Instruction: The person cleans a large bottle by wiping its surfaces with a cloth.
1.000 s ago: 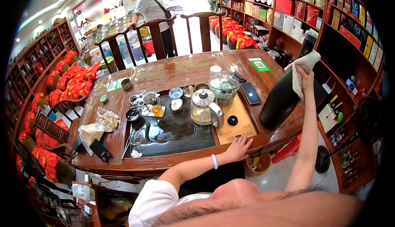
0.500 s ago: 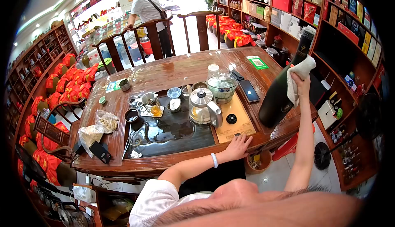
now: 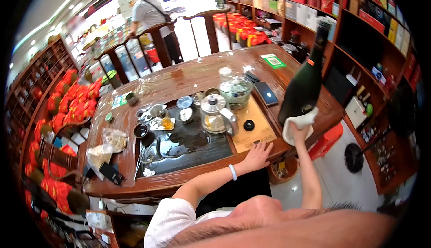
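Note:
My right hand [image 3: 298, 135] is closed on a folded white cloth [image 3: 309, 118], pressed at the foot of a very large dark green bottle [image 3: 300, 90]. The bottle stands on the right end of the wooden table, leaning slightly to the right in view. My left hand [image 3: 257, 155], with a pale bracelet [image 3: 232, 172] on its wrist, rests with fingers spread at the table's front edge. Just beyond its fingertips is a tan panel [image 3: 257, 133] bearing a round black knob [image 3: 248, 125]. A glass kettle [image 3: 213, 118] with a steel lid stands left of that panel.
A glass bowl [image 3: 236, 96] and a phone [image 3: 266, 93] lie behind the panel. The dark tea tray [image 3: 188, 147] holds cups and a small pitcher. Plastic bags [image 3: 99, 153] and a black phone [image 3: 111, 173] sit at left. A person [image 3: 152, 19] stands beyond the chairs.
My right hand has brought the cloth down from the bottle's neck to its base. The view has shifted slightly. My left hand stays at the table edge.

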Demonstrator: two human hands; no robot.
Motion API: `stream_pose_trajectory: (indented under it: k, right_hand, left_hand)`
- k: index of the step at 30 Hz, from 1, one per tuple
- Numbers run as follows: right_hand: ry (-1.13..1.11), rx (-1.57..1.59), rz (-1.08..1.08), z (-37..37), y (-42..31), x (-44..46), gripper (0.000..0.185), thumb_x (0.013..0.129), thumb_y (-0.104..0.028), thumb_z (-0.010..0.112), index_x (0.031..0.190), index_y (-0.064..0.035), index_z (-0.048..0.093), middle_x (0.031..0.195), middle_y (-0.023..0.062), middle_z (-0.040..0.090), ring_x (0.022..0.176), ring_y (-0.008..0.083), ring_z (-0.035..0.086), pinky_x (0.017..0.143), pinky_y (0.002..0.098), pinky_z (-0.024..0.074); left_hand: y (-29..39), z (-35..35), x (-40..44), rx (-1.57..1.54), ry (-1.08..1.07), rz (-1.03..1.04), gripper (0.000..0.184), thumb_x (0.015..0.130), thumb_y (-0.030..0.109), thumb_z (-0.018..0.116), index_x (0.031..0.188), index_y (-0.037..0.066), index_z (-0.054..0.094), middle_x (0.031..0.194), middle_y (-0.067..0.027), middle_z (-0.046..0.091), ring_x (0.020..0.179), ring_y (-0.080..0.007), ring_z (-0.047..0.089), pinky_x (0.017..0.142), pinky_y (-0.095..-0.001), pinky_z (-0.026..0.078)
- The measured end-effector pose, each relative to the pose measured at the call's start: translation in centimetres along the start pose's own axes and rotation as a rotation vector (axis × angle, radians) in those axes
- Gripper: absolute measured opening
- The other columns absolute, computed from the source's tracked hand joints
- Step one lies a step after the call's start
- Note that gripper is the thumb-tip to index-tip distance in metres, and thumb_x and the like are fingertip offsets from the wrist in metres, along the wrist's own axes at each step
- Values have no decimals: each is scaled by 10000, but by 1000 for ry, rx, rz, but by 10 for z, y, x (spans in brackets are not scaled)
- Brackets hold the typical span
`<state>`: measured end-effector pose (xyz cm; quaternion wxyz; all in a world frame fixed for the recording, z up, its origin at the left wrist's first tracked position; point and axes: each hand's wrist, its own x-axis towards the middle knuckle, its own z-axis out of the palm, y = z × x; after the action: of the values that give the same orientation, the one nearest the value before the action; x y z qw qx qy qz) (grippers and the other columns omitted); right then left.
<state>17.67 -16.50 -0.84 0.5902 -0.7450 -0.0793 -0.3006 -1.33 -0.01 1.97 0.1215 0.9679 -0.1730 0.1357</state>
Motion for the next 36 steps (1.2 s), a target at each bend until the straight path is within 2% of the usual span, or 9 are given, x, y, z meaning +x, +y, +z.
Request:
stream_pose_trajectory:
  k: [2,4,6,8,16,18,23,28,36]
  right_hand:
    - [-259,-17,146,-6,35,1,717,611,-266,847,1140,71,501,1084,171,583,978,260,564,852,361,448]
    - [-270,-60,102,-10,11,0,676,584,-258,864,1079,70,541,1008,161,620,923,249,597,795,354,476]
    - [-206,-57,87,-7,23,0,933,557,-394,863,1212,79,396,1185,229,487,1080,326,510,886,398,428]
    - [-186,-112,71,-6,17,2,942,547,-420,858,1210,72,405,1204,244,470,1092,341,502,891,404,424]
    - [-83,-58,-19,-19,-42,45,783,600,-420,828,1105,85,507,1046,213,587,980,329,574,832,398,449]
    - [45,27,-116,-15,-56,59,570,670,-278,801,1046,74,557,1001,160,620,916,251,597,825,352,465]
    - [52,50,-92,-13,-73,44,642,627,-282,829,1083,60,532,1041,163,595,948,262,572,835,362,456]
    - [-224,77,67,-16,-6,13,983,517,-365,883,1255,36,372,1192,181,511,1113,302,499,949,372,405]
    - [-351,-89,131,-24,4,9,1069,514,-387,881,1315,37,314,1250,187,482,1172,300,471,967,371,395]
  left_hand:
    - [1,-6,3,-35,-56,-70,794,697,324,712,1335,38,335,1193,-202,431,1100,-350,445,907,-441,367]
    - [1,-6,3,-51,-46,-66,780,710,333,702,1334,42,335,1193,-195,436,1099,-353,446,911,-454,371]
    - [2,-5,4,1,-16,-40,781,717,346,694,1343,44,336,1191,-191,437,1096,-352,448,906,-455,372]
    - [0,-3,4,6,-36,-13,785,719,352,691,1347,44,334,1192,-191,437,1095,-350,448,904,-454,373]
    - [0,-5,6,33,-23,-21,799,699,338,714,1340,25,354,1207,-220,451,1087,-338,461,876,-425,380]
    - [0,-6,6,20,-27,-21,792,706,342,706,1340,24,354,1211,-229,454,1091,-339,461,881,-425,378]
    - [-2,-2,5,46,2,-8,797,707,345,703,1344,22,350,1213,-229,455,1087,-340,465,889,-424,375]
    - [-1,-3,6,47,-30,-18,803,706,350,704,1347,22,348,1217,-223,451,1089,-338,466,896,-423,374]
    - [1,-4,6,6,-25,-40,793,695,332,720,1338,41,359,1209,-199,443,1088,-325,462,881,-420,381]
